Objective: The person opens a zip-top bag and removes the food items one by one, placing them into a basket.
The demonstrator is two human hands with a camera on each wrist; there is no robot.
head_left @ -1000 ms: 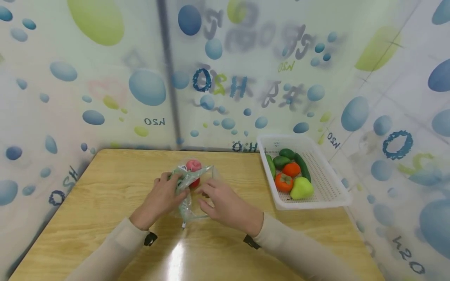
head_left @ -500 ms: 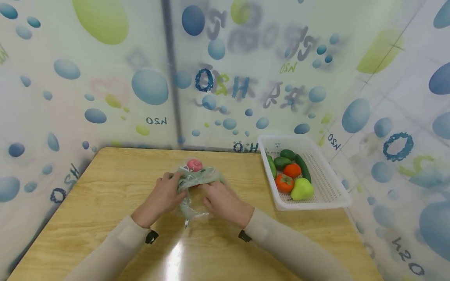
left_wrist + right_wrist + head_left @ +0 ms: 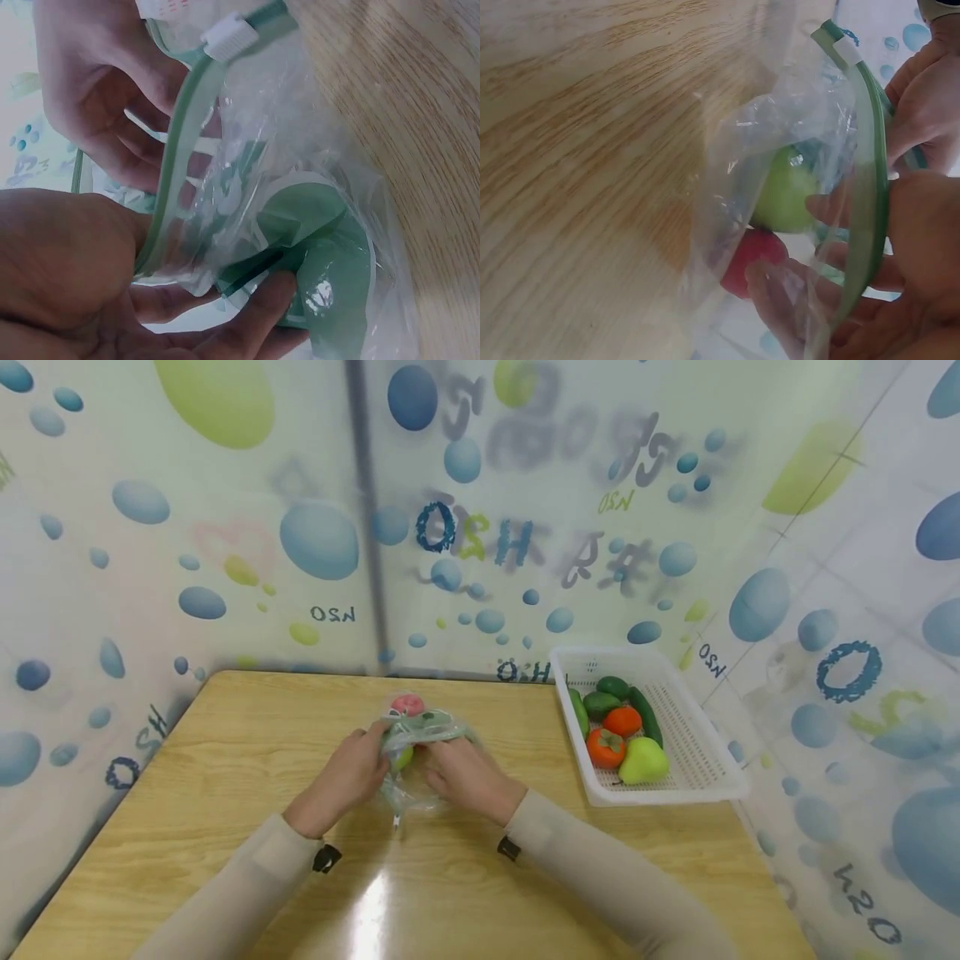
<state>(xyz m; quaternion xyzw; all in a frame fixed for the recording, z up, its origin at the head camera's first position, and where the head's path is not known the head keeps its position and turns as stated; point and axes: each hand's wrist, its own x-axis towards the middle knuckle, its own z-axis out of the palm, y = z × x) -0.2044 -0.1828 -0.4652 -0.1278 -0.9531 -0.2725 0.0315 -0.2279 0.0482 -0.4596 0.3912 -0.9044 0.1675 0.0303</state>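
Note:
A clear zip bag (image 3: 408, 793) with a green closure strip and a white slider (image 3: 229, 37) lies at mid-table. My left hand (image 3: 348, 770) holds its left side, thumb and fingers against the plastic. My right hand (image 3: 468, 777) reaches through the bag's mouth. In the right wrist view, its fingers spread inside, one fingertip touching a red fruit (image 3: 751, 262). Beside that, a green apple-like fruit (image 3: 786, 196) sits within the bag. At the bag's far end a round pink thing (image 3: 407, 704) shows. Green printed patches on the plastic hide part of the contents.
A white plastic basket (image 3: 701, 760) stands at the right of the wooden table (image 3: 225, 752). It holds a green pear (image 3: 643, 761), a persimmon (image 3: 605, 749), another orange-red fruit (image 3: 622, 722), a cucumber (image 3: 647, 714) and several other green items. A patterned curtain (image 3: 480, 585) closes the back.
My right hand has gone from above the bag's mouth to inside it, moving slightly left. Green fruit now shows between my hands. The left hand keeps its hold on the bag.

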